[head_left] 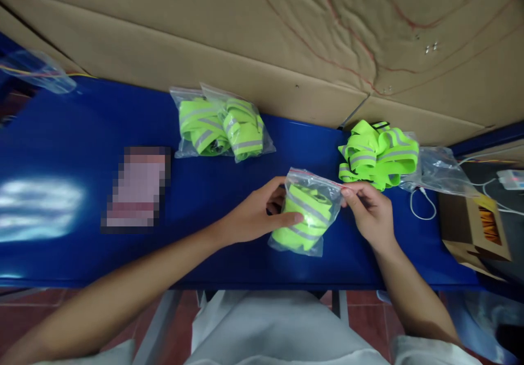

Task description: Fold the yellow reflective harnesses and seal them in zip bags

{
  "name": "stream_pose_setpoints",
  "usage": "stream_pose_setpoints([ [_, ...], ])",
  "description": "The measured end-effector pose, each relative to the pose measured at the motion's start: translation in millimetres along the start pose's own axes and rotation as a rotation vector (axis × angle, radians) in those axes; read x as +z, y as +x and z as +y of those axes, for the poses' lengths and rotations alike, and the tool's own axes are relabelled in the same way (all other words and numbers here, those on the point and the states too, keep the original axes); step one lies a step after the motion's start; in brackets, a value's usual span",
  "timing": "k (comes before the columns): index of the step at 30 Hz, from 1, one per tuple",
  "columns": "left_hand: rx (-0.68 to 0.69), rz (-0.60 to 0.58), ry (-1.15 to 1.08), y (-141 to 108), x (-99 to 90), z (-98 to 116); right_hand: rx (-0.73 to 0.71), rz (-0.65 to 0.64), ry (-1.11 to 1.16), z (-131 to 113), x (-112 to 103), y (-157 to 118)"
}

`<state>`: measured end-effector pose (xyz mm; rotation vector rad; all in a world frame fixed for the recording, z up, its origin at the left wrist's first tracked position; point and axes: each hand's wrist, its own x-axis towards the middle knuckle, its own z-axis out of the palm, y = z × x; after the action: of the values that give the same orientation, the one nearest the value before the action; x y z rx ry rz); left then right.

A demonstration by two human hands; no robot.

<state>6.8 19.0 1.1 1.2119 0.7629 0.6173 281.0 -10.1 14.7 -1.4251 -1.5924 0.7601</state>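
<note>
Between my hands is a clear zip bag [305,212] with a neon yellow-green reflective strap [301,231] folded inside. My left hand [266,209] grips the bag from its left side, thumb across the front and the other fingers behind. At the bag's upper right corner, my right hand [370,209] pinches the red-edged zip strip between thumb and fingers. Beyond my right hand lies a loose pile of reflective straps [379,155] with grey stripes and black parts. Two filled zip bags [223,125] of the same straps lie side by side near the back.
A blurred-out flat rectangular item [137,187] lies on the blue table [123,119] at left. Empty-looking plastic bags [440,171], a white cable [423,207] and an open cardboard box [477,234] are at right. Brown cardboard panels [204,21] line the back.
</note>
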Motion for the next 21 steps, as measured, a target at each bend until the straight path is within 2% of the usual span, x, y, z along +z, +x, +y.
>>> stream_pose_setpoints([
  [2, 0.022, 0.05, 0.024, 0, -0.8, 0, 0.061, -0.007, 0.1, 7, -1, 7],
  [4, 0.072, 0.105, 0.01, 1, -2.5, -2, 0.109, -0.067, 0.185, 13, 0, 11],
  [7, 0.167, 0.197, -0.054, 7, -7.4, -5, 0.173, -0.247, 0.299, 16, 11, 7],
  [10, 0.268, 0.301, -0.138, 14, -15.4, -9, 0.241, -0.403, 0.348, 13, 31, 2],
  [13, 0.404, 0.432, -0.087, 17, -23.6, -7, 0.252, -0.342, 0.299, 12, 49, 16],
  [15, 0.524, 0.564, 0.07, 13, -26.0, -2, 0.235, -0.261, 0.248, 17, 55, 39],
  [17, 0.641, 0.638, 0.308, 7, -24.1, 5, 0.217, -0.196, 0.213, 24, 60, 65],
  [19, 0.738, 0.591, 0.564, 0, -18.2, 8, 0.201, -0.141, 0.183, 31, 69, 89],
  [21, 0.814, 0.448, 0.802, -6, -9.8, 5, 0.19, -0.118, 0.15, 35, 83, 105],
])
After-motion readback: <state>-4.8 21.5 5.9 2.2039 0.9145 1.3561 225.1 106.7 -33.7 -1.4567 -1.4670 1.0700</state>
